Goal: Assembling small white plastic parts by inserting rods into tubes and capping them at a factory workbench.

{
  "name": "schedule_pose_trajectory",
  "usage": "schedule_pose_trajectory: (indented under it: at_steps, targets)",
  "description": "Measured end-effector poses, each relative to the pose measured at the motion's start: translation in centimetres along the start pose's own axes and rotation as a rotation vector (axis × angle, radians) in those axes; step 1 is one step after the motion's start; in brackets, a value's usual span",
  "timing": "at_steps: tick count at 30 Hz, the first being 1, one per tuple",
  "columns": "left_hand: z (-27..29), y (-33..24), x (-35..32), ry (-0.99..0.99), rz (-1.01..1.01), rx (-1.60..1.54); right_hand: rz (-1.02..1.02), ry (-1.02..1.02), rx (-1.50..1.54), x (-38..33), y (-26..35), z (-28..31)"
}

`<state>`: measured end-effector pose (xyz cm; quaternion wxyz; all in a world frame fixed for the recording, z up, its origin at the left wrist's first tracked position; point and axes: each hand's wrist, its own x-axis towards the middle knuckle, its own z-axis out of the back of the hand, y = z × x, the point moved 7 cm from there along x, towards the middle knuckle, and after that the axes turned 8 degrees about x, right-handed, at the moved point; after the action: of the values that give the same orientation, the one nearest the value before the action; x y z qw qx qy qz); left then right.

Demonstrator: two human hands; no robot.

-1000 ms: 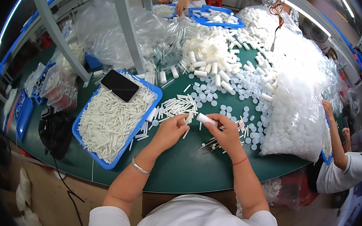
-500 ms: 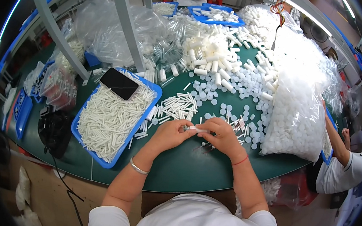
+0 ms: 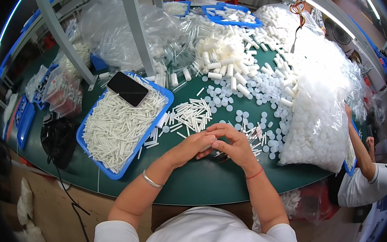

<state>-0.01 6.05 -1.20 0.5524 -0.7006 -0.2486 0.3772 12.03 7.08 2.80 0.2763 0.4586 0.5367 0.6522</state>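
Both hands met over the green table [image 3: 207, 181], just in front of the person's chest. Left hand [image 3: 194, 146] was curled, fingers bent inward, fingertips pressed against the right hand [image 3: 233, 144]. Right hand was also curled, thumb and fingers pinched toward the left one. Something small sat between the two sets of fingertips — too hidden to name, so I couldn't tell what either hand gripped. A silver bracelet [image 3: 151, 180] was on the left wrist, a red string [image 3: 255, 173] on the right.

Nearest parts: a loose cluster of short white tubes [image 3: 194, 115] lay on the table just beyond the hands, and thin pin-like pieces [image 3: 252, 135] lay just beside the right hand. Flat white round caps [image 3: 250, 96] were scattered further out.

To the left, a blue tray [image 3: 159, 120] was full of white sticks, with a black phone [image 3: 127, 89] lying on top at its far end. To the right, a big clear bag of white caps [image 3: 319, 117] rested on the table edge. Larger white cylinders [image 3: 221, 55] were piled at the far side, next to clear plastic bags [image 3: 114, 33].

Another person's arm [image 3: 360, 143] reached in at the right rim — not the wearer's.
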Motion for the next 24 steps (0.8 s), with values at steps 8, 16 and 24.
schedule_pose_trajectory:
  at_steps: [8,16,24]
  targets:
    - [-0.3,-0.6,-0.3,-0.234,-0.109,0.115,-0.351,0.103,0.680,-0.1,-1.8,-2.6]
    - [-0.8,-0.9,-0.6,-0.202,-0.135,0.151,-0.395,0.155,0.724,-0.8,-3.3,-3.2]
    - [-1.2,0.3,0.3,-0.160,-0.030,-0.346,-0.477,0.082,0.931,-0.9,-3.7,-3.2]
